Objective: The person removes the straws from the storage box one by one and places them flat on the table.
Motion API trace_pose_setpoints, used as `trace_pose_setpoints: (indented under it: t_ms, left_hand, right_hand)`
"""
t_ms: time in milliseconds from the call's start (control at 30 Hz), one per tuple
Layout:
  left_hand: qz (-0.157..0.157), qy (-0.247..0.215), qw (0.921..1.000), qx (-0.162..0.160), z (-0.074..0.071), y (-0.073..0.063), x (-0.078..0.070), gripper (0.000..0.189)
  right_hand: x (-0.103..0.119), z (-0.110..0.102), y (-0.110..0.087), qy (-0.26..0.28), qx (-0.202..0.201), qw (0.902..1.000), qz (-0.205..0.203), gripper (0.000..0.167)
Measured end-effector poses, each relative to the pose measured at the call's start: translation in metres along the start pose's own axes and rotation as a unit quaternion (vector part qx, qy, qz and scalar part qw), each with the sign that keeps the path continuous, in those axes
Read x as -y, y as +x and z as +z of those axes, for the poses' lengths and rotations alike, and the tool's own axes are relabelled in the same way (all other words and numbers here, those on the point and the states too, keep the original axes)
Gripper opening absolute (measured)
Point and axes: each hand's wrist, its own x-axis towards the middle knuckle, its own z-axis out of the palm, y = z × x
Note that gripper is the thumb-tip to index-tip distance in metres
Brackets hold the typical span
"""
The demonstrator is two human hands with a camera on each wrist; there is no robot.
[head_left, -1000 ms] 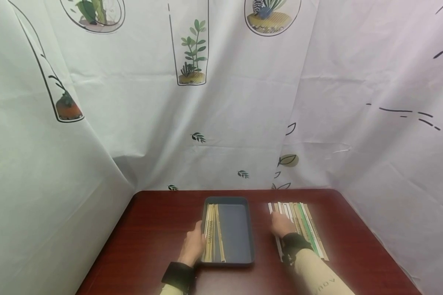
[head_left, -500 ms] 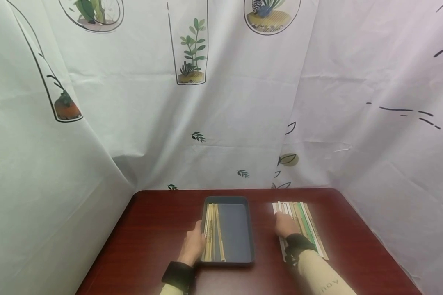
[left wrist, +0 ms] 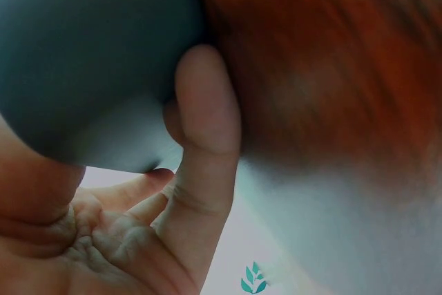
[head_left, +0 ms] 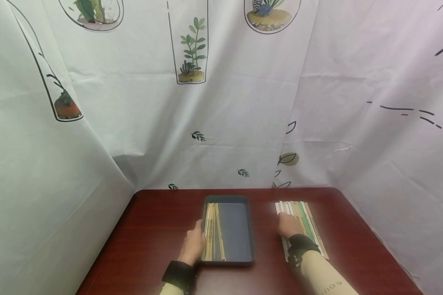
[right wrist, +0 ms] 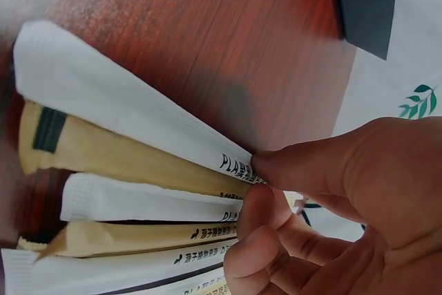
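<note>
In the head view, my left hand [head_left: 193,243] grips the left wall of a grey rectangular tray [head_left: 237,231]. The left wrist view shows its fingers curled about the tray's edge. Several tan paper-wrapped straws [head_left: 209,235] lie lengthwise along the tray's left side. My right hand [head_left: 289,225] is at the left edge of a row of wrapped straws right of the tray. Its thumb and index finger pinch the outermost white wrapped straw [right wrist: 103,84], which bears printed lettering. Beside that lies a tan wrapped straw [right wrist: 124,150]. My palm and wrist hide part of the row in the head view.
The dark red table [head_left: 162,221] carries the tray in the middle and the straw row on the right, which includes a green straw [head_left: 307,223]. A white cloth [head_left: 243,110] with printed plants hangs behind the table and at both sides.
My right hand has moved slightly right, and the outermost white straw has shifted with it against the rest of the row. The left hand and the tray stay put.
</note>
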Motion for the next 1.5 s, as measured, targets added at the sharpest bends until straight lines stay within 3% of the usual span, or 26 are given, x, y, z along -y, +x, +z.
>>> trace_pose_setpoints:
  t_ms: [867,1033,1267,1500]
  left_hand:
    - [0.011,-0.010,0.9999,0.000,-0.004,-0.004,-0.003,0.052]
    - [0.012,-0.013,0.9998,0.002,-0.004,-0.005,-0.003,0.052]
    - [0.015,-0.014,0.9998,0.003,-0.004,-0.005,-0.002,0.051]
    - [0.008,-0.020,0.9997,0.010,-0.003,-0.004,0.001,0.052]
  right_hand:
    - [-0.006,0.004,0.003,-0.005,0.003,0.9999,0.014,0.006]
    - [-0.004,0.002,0.007,-0.005,0.001,1.0000,-0.002,0.002]
    - [0.022,-0.013,0.023,0.017,-0.004,0.9992,-0.035,0.031]
    - [0.062,-0.005,0.040,0.020,-0.014,0.9984,-0.051,0.028]
